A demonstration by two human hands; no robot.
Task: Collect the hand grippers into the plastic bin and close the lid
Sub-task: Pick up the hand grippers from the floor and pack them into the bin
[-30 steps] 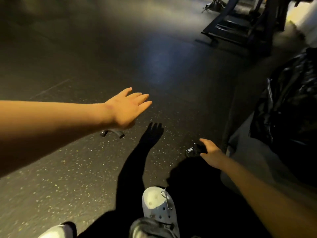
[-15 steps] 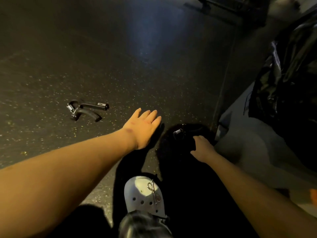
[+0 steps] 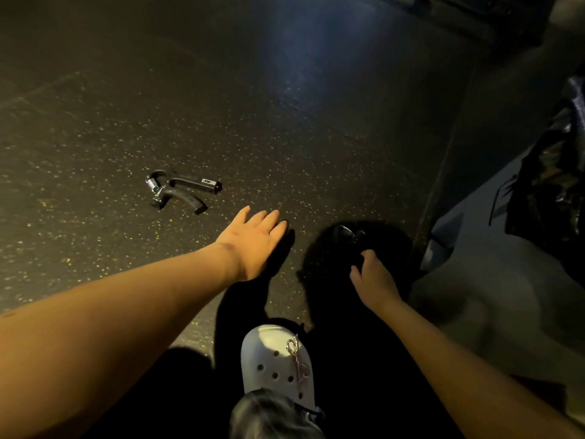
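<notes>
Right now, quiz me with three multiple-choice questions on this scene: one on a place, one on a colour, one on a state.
1. Where is the loose gripper? A. on a bench B. on the floor, left of the left hand C. in a drawer
2. What colour is the shoe? A. white B. red C. green
3. The left hand is: A. fisted B. pinching a gripper C. open
Key: B, it lies on the speckled floor; A, the clog is white; C, its fingers are straight, holding nothing.
</notes>
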